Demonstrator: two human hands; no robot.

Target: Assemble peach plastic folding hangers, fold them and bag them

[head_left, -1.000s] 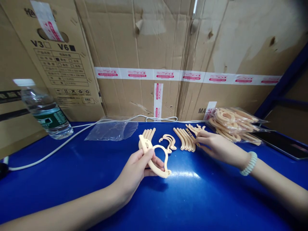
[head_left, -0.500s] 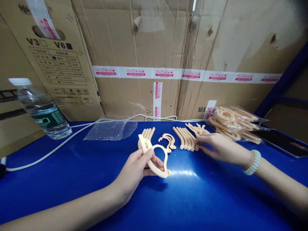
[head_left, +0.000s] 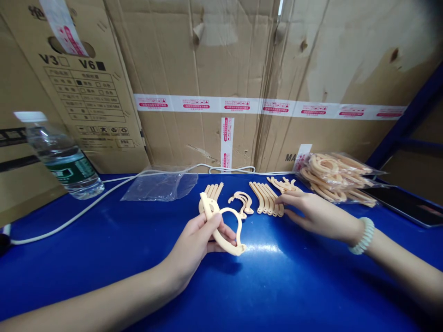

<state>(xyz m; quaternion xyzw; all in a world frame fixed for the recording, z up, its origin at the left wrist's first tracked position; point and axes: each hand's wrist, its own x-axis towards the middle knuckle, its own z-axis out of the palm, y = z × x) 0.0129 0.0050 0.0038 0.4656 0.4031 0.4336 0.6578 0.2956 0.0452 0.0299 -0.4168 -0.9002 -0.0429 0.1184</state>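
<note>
My left hand [head_left: 199, 242] is closed round a cream plastic hanger piece [head_left: 226, 230], a curved arm with a hook, held just above the blue table [head_left: 104, 258]. My right hand [head_left: 313, 212] lies over the right end of a row of straight cream arm pieces [head_left: 266, 198], fingers pressed on them; whether it grips one is hidden. More cream parts lie nearby: a small heap of hooks [head_left: 242, 202], a fan of arms [head_left: 213, 190] behind my left hand, and further pieces [head_left: 285, 184] beyond my right fingers. A pale bead bracelet [head_left: 362, 235] circles my right wrist.
Cardboard boxes [head_left: 224, 78] wall the back of the table. A water bottle [head_left: 58, 154] stands at the left, with a white cable [head_left: 86, 207] running past it. An empty clear bag [head_left: 161, 186] lies at the back; a bag of cream hangers [head_left: 335, 177] and a dark tablet [head_left: 408, 205] sit right.
My right hand has slid slightly left along the row of straight arm pieces. My left hand keeps the same grip on the hanger piece.
</note>
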